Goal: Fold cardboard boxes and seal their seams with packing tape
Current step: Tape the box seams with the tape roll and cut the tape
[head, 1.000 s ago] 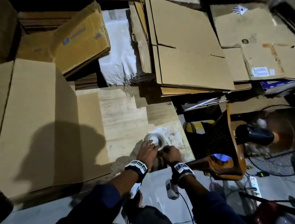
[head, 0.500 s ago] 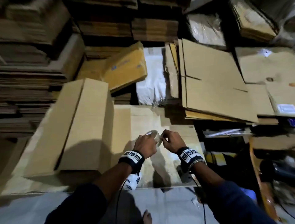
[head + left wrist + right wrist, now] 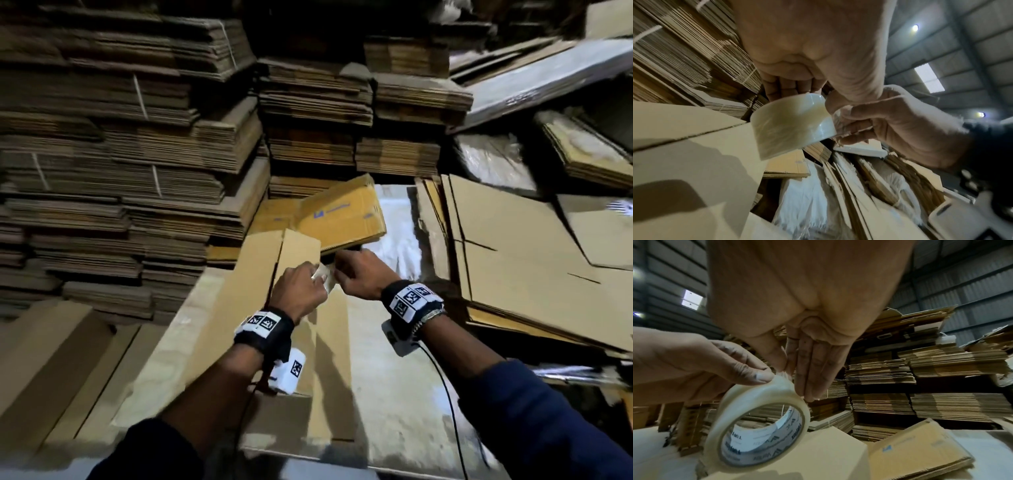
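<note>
A roll of clear packing tape (image 3: pixel 324 278) hangs in the air between both hands, over the far end of a folded plain cardboard box (image 3: pixel 246 301). My left hand (image 3: pixel 308 284) grips the roll, with its thumb on the outer band (image 3: pixel 764 391). My right hand (image 3: pixel 342 274) pinches the loose tape end (image 3: pixel 839 117) between thumb and forefinger at the roll's edge. The roll's printed core (image 3: pixel 760 433) faces the right wrist view. The box's two top flaps meet at a seam (image 3: pixel 278 260) just left of the hands.
Tall stacks of flat, strapped cardboard (image 3: pixel 137 154) rise at the left and back. A yellowish flattened box (image 3: pixel 342 212) lies just beyond the hands, next to white plastic sheeting (image 3: pixel 397 233). Large flat sheets (image 3: pixel 513 260) lie at the right. The pale tabletop (image 3: pixel 394 377) shows below the right arm.
The roll has come up off the table. Both hands have carried it forward and left, over the box's far end. The head view has tilted up toward the stacks.
</note>
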The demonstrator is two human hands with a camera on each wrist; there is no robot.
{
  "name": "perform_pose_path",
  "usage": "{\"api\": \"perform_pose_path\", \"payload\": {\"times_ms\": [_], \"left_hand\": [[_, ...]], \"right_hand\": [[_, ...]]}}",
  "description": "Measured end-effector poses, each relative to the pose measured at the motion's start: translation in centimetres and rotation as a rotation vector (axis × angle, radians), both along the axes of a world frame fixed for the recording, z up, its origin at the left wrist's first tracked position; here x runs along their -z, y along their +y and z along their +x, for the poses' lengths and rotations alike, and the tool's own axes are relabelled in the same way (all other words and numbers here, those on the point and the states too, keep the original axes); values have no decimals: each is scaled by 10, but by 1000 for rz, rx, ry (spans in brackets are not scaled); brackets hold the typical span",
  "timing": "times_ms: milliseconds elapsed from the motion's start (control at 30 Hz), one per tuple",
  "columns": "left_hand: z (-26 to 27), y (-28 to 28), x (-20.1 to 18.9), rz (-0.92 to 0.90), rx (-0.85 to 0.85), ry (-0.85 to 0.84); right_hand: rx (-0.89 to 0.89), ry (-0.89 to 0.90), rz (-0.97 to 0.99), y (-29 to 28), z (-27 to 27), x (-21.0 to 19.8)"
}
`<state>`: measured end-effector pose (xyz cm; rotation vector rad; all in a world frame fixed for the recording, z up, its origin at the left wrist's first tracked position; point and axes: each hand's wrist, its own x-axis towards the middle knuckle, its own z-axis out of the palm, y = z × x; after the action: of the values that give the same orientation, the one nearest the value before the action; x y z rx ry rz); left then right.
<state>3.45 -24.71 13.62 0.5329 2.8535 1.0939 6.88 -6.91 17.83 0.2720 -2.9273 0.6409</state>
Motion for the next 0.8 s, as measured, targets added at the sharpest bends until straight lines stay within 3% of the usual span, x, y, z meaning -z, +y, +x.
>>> {"api": "perform_pose_path", "payload": {"times_ms": [200,400,633,800], "left_hand": [[-26,-76,1,313,-48,-167],[-27,-124,9,615,66,-426],[-23,-130,29,723,120,-520],[-30,-122,53,777,109,-583]], "right_hand": [[13,-86,-117,-63,-32,-8],[123,-109,-278,-106,-63,7],[308,-117,-668,-115,-78,40],[375,-219,-802,-111,-90,58]]}}
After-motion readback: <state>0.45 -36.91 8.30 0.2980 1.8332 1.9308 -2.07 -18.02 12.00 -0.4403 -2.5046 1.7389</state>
